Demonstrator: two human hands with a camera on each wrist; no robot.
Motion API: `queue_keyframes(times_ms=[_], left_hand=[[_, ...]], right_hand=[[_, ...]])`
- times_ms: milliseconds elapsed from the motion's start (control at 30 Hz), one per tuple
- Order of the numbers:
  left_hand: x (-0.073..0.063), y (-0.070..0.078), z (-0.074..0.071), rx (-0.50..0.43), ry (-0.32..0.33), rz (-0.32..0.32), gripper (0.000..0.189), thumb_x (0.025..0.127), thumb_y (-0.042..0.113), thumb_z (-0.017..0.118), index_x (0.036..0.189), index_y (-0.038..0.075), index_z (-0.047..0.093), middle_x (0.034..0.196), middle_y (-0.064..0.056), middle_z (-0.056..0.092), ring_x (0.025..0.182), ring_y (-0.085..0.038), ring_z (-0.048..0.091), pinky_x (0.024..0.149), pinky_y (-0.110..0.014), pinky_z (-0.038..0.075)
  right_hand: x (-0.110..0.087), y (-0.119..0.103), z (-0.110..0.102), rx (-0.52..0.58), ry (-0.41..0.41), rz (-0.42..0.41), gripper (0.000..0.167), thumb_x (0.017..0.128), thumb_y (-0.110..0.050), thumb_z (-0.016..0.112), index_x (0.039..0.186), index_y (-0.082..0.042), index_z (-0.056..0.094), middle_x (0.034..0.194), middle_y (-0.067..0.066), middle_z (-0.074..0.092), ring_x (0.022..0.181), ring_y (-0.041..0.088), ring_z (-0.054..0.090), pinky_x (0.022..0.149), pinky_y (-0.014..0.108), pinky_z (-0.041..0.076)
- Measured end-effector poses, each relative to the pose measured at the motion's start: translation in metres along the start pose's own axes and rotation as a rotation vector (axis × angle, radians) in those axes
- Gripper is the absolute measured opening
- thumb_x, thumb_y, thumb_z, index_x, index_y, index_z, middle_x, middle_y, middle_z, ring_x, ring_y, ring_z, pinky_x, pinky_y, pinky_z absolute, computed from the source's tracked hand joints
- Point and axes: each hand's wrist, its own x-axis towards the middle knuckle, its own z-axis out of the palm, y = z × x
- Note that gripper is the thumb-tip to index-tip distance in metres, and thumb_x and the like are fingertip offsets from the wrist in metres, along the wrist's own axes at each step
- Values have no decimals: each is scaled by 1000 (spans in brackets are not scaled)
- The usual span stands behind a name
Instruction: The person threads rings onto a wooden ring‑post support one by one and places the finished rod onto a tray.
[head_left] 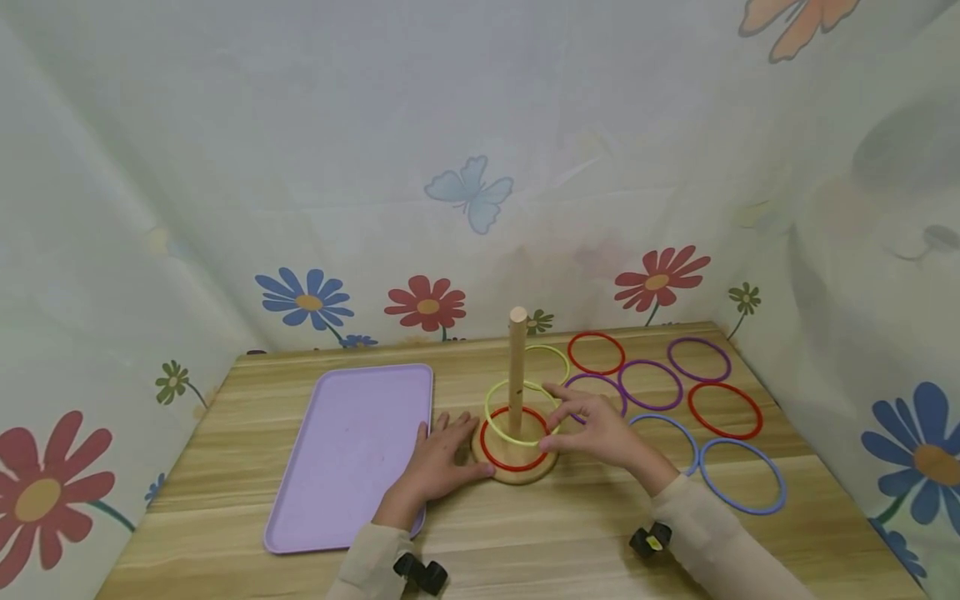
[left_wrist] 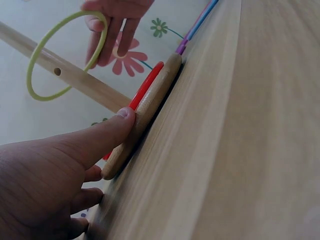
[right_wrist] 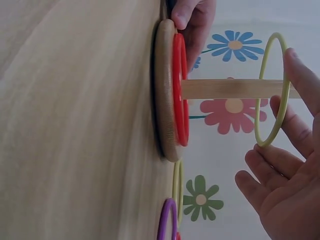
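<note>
A round wooden base [head_left: 517, 477] carries an upright peg [head_left: 517, 358], with a red ring [right_wrist: 178, 90] lying around its foot. My right hand [head_left: 596, 429] pinches a yellow-green ring [left_wrist: 35, 60] by its right edge between thumb and fingers. That ring encircles the peg, raised above the red ring and apart from it. My left hand [head_left: 437, 467] is at the base's left side, fingers spread and thumb touching the rim. In the left wrist view, the thumb [left_wrist: 112, 130] lies against the base's edge, and the other fingers are partly hidden behind it.
A lilac tray [head_left: 352, 450] lies left of the base. On the right side of the table are purple rings [head_left: 651, 408], red rings [head_left: 726, 435], blue rings [head_left: 742, 510] and another yellow-green ring [head_left: 567, 367]. A floral cloth [head_left: 360, 167] hangs behind the table.
</note>
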Motion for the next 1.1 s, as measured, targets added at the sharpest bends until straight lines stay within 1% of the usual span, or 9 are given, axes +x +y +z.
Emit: queue_keyframes(times_ms=[200,367,467,567,733,800,900,1100], left_hand=[[0,-1,1,6,-1,-2,90,88,63,78,158,14,51,164,-15,43,156,-51,23,122,-74,4],[0,-1,1,-4,1,-5,90,88,62,79,158,13,51,164,-15,43,156,-50,23,122,-74,4],[0,-1,2,-6,4,-2,90,88,62,79,158,12,51,164,-16,43,156,-50,23,122,-74,5],[0,-1,1,-4,-1,-1,90,88,62,78,158,12,51,165,-16,43,156,-50,23,122,-74,4],[-2,-2,1,-1,-10,-3,90,88,61,79,158,12,50,165,-16,42,156,-51,23,122,-74,4],[-2,-2,1,-1,-9,-3,90,88,61,79,158,12,51,164,-16,43,156,-51,23,122,-74,4],[-1,-2,1,3,-13,-6,90,89,63,77,159,14,50,165,-15,42,156,-50,22,122,-73,2],[0,-1,1,9,-1,3,90,88,63,78,159,14,50,164,-17,44,155,-52,24,122,-75,3]], right_hand=[[0,3,4,-33,-22,-3,21,80,-30,94,86,-16,80,154,23,54,147,51,42,117,70,31],[1,7,7,-79,-40,-7,18,80,-34,94,83,-23,80,153,24,54,144,52,44,118,72,28],[2,10,9,-93,-49,-13,19,79,-35,94,83,-24,80,153,24,54,143,52,45,118,70,29],[3,13,12,-100,-57,-16,22,78,-34,95,84,-20,80,152,25,54,143,52,47,119,68,30],[4,17,15,-107,-78,-12,26,79,-33,95,88,-12,81,152,27,53,142,52,48,119,67,31],[5,18,17,-110,-85,-10,28,80,-34,94,89,-11,82,152,27,53,142,51,48,119,67,32],[5,20,18,-109,-93,3,28,79,-33,95,90,-11,82,153,25,53,142,49,48,119,64,33],[10,26,21,-149,-101,-14,26,80,-34,94,88,-13,81,152,25,55,140,47,52,115,61,41]])
